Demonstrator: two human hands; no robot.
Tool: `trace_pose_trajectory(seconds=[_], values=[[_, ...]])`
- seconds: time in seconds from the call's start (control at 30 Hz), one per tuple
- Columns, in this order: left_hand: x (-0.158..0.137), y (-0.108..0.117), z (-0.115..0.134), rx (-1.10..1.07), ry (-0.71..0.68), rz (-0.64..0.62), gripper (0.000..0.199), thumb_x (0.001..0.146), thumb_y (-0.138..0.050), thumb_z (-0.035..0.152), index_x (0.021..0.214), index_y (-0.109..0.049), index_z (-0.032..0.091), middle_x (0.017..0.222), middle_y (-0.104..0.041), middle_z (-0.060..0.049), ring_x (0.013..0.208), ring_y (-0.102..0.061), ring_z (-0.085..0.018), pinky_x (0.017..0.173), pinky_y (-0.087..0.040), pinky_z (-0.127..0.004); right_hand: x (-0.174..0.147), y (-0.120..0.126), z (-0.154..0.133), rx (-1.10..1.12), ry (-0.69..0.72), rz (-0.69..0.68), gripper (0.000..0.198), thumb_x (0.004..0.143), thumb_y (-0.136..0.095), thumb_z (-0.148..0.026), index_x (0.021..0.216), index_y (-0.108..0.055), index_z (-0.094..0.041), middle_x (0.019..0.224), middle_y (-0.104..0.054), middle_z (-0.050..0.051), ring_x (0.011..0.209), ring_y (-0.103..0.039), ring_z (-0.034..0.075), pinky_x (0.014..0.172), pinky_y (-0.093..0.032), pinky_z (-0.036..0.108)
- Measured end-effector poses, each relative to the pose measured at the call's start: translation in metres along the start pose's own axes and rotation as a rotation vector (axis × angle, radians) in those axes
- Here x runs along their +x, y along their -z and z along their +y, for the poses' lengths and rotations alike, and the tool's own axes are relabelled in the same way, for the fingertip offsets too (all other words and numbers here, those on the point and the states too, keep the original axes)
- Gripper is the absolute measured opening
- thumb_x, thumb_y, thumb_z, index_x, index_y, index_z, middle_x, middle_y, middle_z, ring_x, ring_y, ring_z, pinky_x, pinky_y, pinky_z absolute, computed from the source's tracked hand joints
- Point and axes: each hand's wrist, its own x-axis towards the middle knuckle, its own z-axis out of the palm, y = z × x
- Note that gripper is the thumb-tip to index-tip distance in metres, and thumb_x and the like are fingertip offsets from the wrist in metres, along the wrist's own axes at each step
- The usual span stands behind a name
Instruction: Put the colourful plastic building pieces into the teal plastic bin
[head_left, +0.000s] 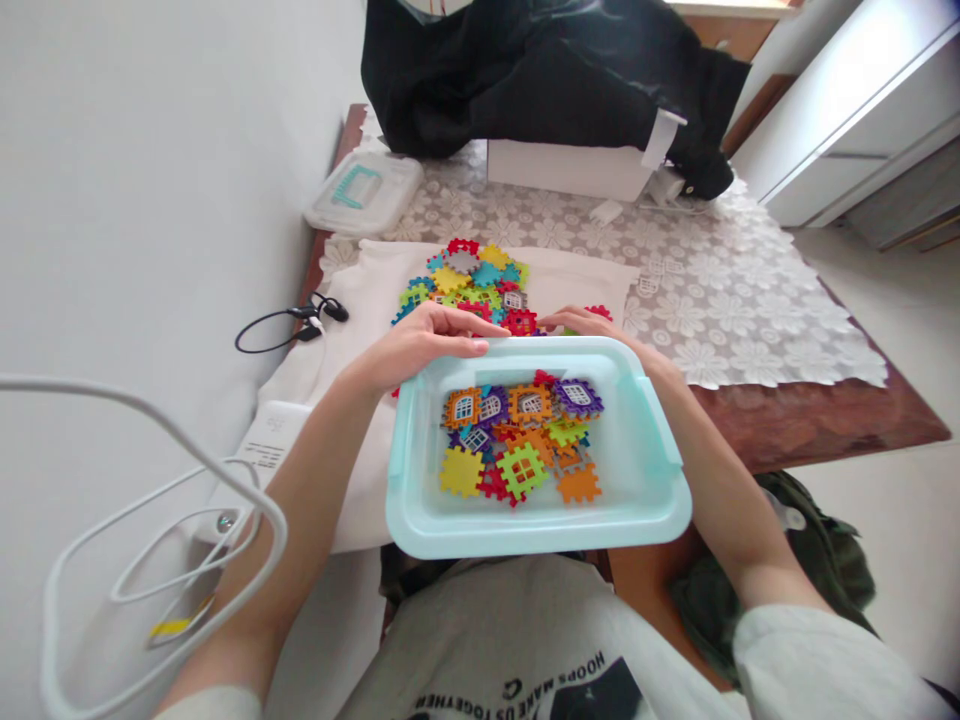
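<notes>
A light teal plastic box point(540, 545) lies between my forearms, close to my body. Inside it are several toothed plastic building tiles in different colours, such as a lime-green window tile point(523, 470) and a yellow tile point(461, 472). Just beyond the box's far rim, a heap of similar tiles point(454, 278) rests on white cloth. My left hand point(431, 342) reaches past the far left corner, fingers stretched out at the heap's near edge. My right hand point(589, 322) is at the heap's right side, fingers extended near a red tile; the rim hides part of it.
A clear lid with a teal handle point(364, 192) lies at the back left. Black earphones point(307, 318) and a white cable point(150, 400) are on the left. Black fabric point(547, 80) covers a white box point(566, 170) at the back. A dark bag point(810, 540) is low on the right.
</notes>
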Motion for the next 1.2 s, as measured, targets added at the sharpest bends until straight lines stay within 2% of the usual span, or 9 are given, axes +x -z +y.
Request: trace_pose_trajectory(seconds=[0.07,0.23,0.33,0.43,0.6,0.83,0.93,1.07,1.2], values=[[0.000,0.000,0.000,-0.006,0.004,0.003,0.046,0.082,-0.089,0.041,0.121,-0.088,0.018,0.094,-0.081,-0.007,0.071,-0.062,-0.014,0.057,-0.038,-0.022,0.004,-0.001,0.009,0.013,0.007,0.014,0.048,0.094,-0.072,-0.032,0.141,-0.073,-0.039,0.135,-0.075,0.004,0.124,-0.074,0.031,0.110,-0.060,0.050],[0.000,0.000,0.000,-0.031,0.014,-0.006,0.043,0.083,-0.090,0.038,0.121,-0.089,0.019,0.094,-0.081,-0.006,0.073,-0.062,-0.012,0.059,-0.039,-0.020,0.011,-0.005,0.024,-0.007,0.036,0.248,0.040,0.101,-0.065,-0.033,0.140,-0.073,-0.033,0.123,-0.075,0.009,0.115,-0.072,0.030,0.107,-0.058,0.049],[0.000,0.000,0.000,-0.038,0.018,-0.005,0.043,0.082,-0.091,0.039,0.121,-0.089,0.019,0.093,-0.081,-0.006,0.072,-0.061,-0.012,0.059,-0.038,-0.019,0.010,-0.004,0.018,0.033,0.046,0.095,0.036,0.101,-0.068,-0.037,0.135,-0.075,-0.036,0.116,-0.078,0.008,0.110,-0.072,0.032,0.105,-0.057,0.051],[-0.001,0.000,0.000,-0.031,0.017,0.002,0.045,0.082,-0.091,0.040,0.121,-0.089,0.018,0.092,-0.080,-0.006,0.070,-0.060,-0.012,0.057,-0.037,-0.020,0.007,-0.002,0.010,0.044,0.067,-0.039,0.026,0.103,-0.065,-0.037,0.126,-0.078,-0.036,0.127,-0.078,0.007,0.124,-0.068,0.033,0.115,-0.051,0.053],[0.000,0.001,-0.001,-0.021,0.017,-0.007,0.048,0.082,-0.090,0.041,0.124,-0.088,0.017,0.092,-0.081,-0.008,0.069,-0.061,-0.013,0.056,-0.037,-0.021,0.005,0.001,0.027,-0.032,0.038,-0.029,0.012,0.100,-0.069,-0.037,0.110,-0.073,-0.033,0.147,-0.071,0.004,0.144,-0.056,0.035,0.126,-0.038,0.058],[0.000,0.000,-0.001,-0.008,0.004,-0.001,0.048,0.082,-0.089,0.041,0.123,-0.088,0.016,0.092,-0.081,-0.007,0.070,-0.061,-0.013,0.057,-0.037,-0.022,0.004,0.007,0.026,-0.105,0.032,-0.074,0.015,0.096,-0.067,-0.030,0.111,-0.069,-0.027,0.134,-0.075,0.009,0.132,-0.063,0.034,0.119,-0.045,0.055],[0.000,0.000,-0.001,-0.020,0.005,0.000,0.046,0.082,-0.089,0.039,0.122,-0.088,0.017,0.093,-0.081,-0.007,0.070,-0.061,-0.012,0.058,-0.037,-0.021,0.007,0.007,0.019,-0.117,0.045,0.002,0.016,0.095,-0.067,-0.029,0.111,-0.069,-0.027,0.133,-0.075,0.011,0.129,-0.065,0.034,0.116,-0.049,0.053],[0.000,0.000,-0.001,-0.031,-0.002,-0.001,0.042,0.082,-0.089,0.038,0.120,-0.089,0.018,0.090,-0.080,-0.005,0.070,-0.060,-0.011,0.058,-0.037,-0.020,0.011,0.001,0.035,-0.197,-0.024,0.228,0.020,0.093,-0.071,-0.032,0.112,-0.070,-0.026,0.134,-0.076,0.013,0.127,-0.066,0.036,0.116,-0.050,0.056],[0.000,0.000,-0.002,-0.031,-0.005,-0.010,0.042,0.083,-0.089,0.038,0.120,-0.089,0.019,0.090,-0.080,-0.006,0.070,-0.060,-0.011,0.058,-0.036,-0.021,0.010,-0.004,0.054,-0.290,-0.124,0.209,0.029,0.095,-0.070,-0.039,0.122,-0.068,-0.027,0.137,-0.074,0.014,0.136,-0.062,0.039,0.118,-0.048,0.059]])
